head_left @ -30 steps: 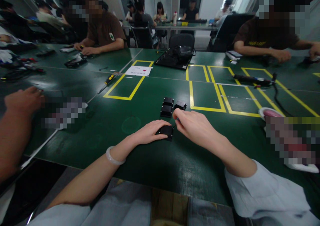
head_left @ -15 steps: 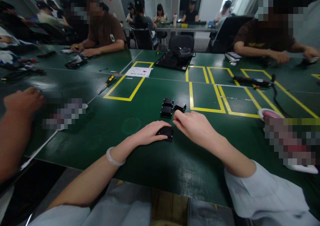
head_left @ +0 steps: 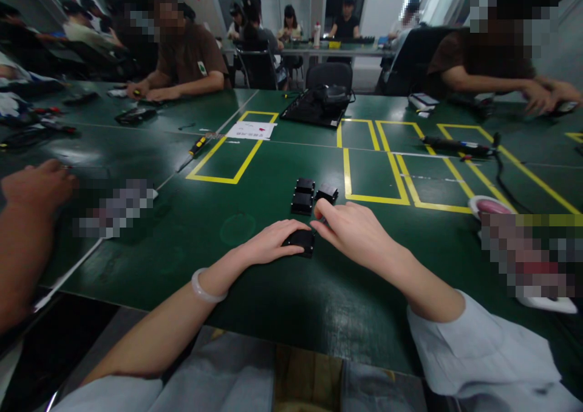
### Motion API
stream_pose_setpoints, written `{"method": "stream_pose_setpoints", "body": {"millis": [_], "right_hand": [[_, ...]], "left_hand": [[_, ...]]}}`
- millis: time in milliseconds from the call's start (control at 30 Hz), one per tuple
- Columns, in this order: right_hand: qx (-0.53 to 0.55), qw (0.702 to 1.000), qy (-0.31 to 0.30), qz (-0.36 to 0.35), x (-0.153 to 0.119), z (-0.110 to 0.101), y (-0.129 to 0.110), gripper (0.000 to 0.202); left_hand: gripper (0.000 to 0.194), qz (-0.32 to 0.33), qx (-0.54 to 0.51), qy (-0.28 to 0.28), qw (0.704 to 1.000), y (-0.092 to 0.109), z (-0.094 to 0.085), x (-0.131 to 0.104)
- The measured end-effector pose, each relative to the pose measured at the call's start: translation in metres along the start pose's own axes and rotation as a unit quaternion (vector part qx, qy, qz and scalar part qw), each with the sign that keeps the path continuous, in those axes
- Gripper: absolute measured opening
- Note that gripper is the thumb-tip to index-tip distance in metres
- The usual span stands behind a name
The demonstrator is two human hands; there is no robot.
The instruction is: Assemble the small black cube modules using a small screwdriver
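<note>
A small black box-like block (head_left: 300, 241) lies on the green table (head_left: 346, 303) in front of me. My left hand (head_left: 276, 241) is closed around its left side, thumb along the near edge and fingers over the far edge. Just right of the block, my right hand (head_left: 348, 224) is closed in a pinch at its far right corner. A thin dark bit shows by those fingertips, too small to make out. Beyond my hands sit several similar blocks: two in a column at the left (head_left: 302, 202) and a tilted one (head_left: 327, 192) beside them.
Yellow tape outlines (head_left: 378, 201) mark the table. A yellow-and-black screwdriver (head_left: 198, 146) and a paper sheet (head_left: 250, 130) lie left of centre. A black tray (head_left: 310, 111) is farther back. A co-worker's hand (head_left: 40, 184) rests at the left; a black corded tool (head_left: 458, 146) lies right.
My right fingers have shifted slightly at the block's corner; my left hand keeps its hold. A co-worker at the far right has brought both hands closer together.
</note>
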State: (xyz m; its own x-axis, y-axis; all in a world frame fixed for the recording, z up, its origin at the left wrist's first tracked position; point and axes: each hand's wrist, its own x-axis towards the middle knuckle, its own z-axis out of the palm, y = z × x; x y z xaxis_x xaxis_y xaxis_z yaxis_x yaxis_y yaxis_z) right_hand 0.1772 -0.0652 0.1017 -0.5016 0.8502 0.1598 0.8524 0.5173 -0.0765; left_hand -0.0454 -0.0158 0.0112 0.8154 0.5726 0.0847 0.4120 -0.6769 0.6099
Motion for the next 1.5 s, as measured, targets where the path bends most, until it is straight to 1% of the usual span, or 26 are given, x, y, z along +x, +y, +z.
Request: {"method": "stream_pose_setpoints", "body": {"millis": [100,300,533,733,933,1100,1267,1500], "right_hand": [[-0.015,1.000,-0.008,-0.003,0.001,0.002,0.001,0.020],[0.002,1.000,0.024,-0.008,0.000,0.001,0.000,0.018],[0.003,1.000,-0.005,0.005,-0.001,-0.004,-0.002,0.015],[0.004,1.000,0.001,0.003,0.000,-0.003,-0.003,0.017],[0.000,1.000,-0.011,0.013,0.001,0.000,0.002,0.019],[0.025,1.000,0.008,0.016,-0.004,-0.001,0.007,0.017],[-0.001,1.000,-0.002,0.030,-0.006,0.001,0.014,0.022],[0.037,0.998,0.025,0.037,-0.010,-0.002,0.021,0.021]], "left_hand": [[0.042,0.000,0.000,0.000,1.000,0.000,0.000,0.000],[0.044,0.000,-0.003,0.003,1.000,0.000,0.001,0.001],[0.042,-0.001,0.013,0.003,1.000,0.000,0.002,0.001],[0.042,0.000,0.017,0.007,1.000,-0.003,0.007,0.002],[0.042,-0.002,0.002,0.004,1.000,-0.001,0.008,0.006],[0.040,-0.007,0.003,0.003,1.000,0.001,0.011,0.011],[0.041,0.000,0.016,0.002,1.000,0.005,0.015,0.018],[0.041,0.008,0.005,-0.011,1.000,0.007,0.014,0.027]]}}
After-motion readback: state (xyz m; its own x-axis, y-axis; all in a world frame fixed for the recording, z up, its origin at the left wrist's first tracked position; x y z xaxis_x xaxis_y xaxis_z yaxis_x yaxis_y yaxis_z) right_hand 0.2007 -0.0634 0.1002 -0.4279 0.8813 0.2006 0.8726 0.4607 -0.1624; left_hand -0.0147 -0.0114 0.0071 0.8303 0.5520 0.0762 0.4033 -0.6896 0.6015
